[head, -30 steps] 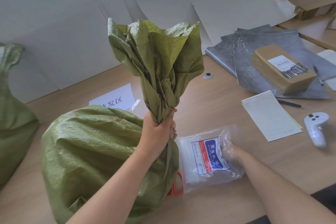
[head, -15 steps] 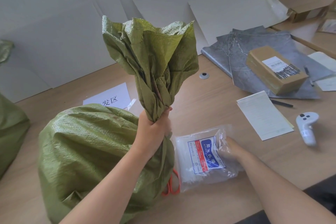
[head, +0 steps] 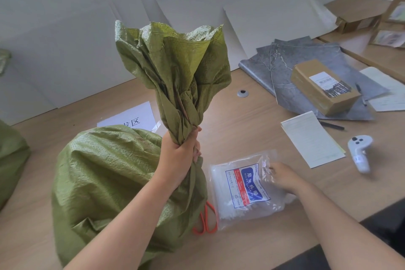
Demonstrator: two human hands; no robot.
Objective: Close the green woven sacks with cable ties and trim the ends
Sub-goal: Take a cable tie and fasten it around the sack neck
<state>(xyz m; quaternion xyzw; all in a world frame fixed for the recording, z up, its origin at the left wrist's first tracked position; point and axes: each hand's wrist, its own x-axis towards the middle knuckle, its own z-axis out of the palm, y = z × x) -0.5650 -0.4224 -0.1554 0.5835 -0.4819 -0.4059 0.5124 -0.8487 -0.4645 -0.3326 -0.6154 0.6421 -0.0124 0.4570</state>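
A stuffed green woven sack [head: 105, 182] lies on the wooden table. My left hand [head: 179, 155] grips its gathered neck, and the loose mouth [head: 173, 68] fans out above my fist. A clear plastic bag of white cable ties [head: 243, 190] with a blue and red label lies to the right of the sack. My right hand [head: 282, 176] is at that bag's right edge, its fingertips blurred behind the crinkled plastic. Orange scissor handles [head: 207, 219] stick out from under the sack.
Another green sack [head: 11, 160] sits at the left edge. A notepad [head: 311, 138], a white controller [head: 359, 151], a pen, a cardboard parcel [head: 324, 85] on grey sheets and white boards along the back surround the work area. A printed paper sign [head: 129, 118] lies behind the sack.
My right hand has shifted a little along the cable tie bag's right side. My left hand keeps holding the sack's neck upright.
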